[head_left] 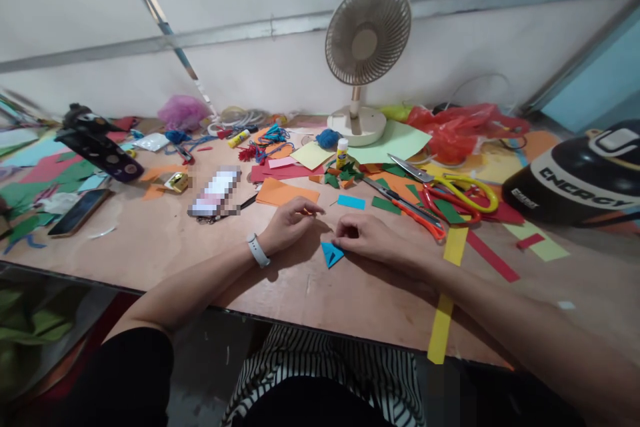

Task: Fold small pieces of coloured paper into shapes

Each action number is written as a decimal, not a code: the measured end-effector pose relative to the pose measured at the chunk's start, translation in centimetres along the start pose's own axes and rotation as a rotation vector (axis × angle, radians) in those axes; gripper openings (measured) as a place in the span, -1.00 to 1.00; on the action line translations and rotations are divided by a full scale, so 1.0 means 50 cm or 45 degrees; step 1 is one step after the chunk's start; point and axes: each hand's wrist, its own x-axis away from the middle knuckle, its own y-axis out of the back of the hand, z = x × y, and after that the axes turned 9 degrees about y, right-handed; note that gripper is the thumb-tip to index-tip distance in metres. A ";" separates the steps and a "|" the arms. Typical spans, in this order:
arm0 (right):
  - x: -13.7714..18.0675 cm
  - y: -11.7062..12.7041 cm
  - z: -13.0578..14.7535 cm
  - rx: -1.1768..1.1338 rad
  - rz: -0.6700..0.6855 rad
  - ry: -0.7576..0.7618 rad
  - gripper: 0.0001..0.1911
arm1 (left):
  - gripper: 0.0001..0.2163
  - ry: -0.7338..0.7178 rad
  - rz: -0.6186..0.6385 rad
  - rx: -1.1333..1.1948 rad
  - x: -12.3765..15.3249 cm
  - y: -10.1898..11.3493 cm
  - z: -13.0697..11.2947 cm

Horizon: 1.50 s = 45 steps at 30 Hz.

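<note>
A small folded piece of blue paper (331,253) lies on the wooden table (165,240) in front of me. My right hand (367,238) rests on the table with its fingers curled and pressed on the paper's upper right edge. My left hand (290,221), with a white band on the wrist, lies just left of the paper, fingers bent together and pinched towards it. What the left fingertips grip, if anything, is hidden.
Scraps of coloured paper cover the table: an orange sheet (285,192), a yellow strip (447,297), a red strip (493,256). Yellow-handled scissors (450,181), an orange cutter (410,208), a glue stick (342,153), a fan (364,60), a helmet (580,177) and a phone (77,212) surround my hands.
</note>
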 end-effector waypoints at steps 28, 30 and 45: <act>-0.032 -0.053 0.070 0.182 0.117 -0.164 -0.57 | -0.75 0.183 0.292 0.408 -0.003 0.004 0.015; -0.037 -0.055 0.067 0.102 0.084 -0.194 -0.56 | -0.76 0.203 0.323 0.504 -0.005 0.000 0.019; 0.001 -0.093 0.041 0.370 -0.074 0.226 -0.69 | -0.81 0.371 0.262 0.671 0.004 -0.008 0.008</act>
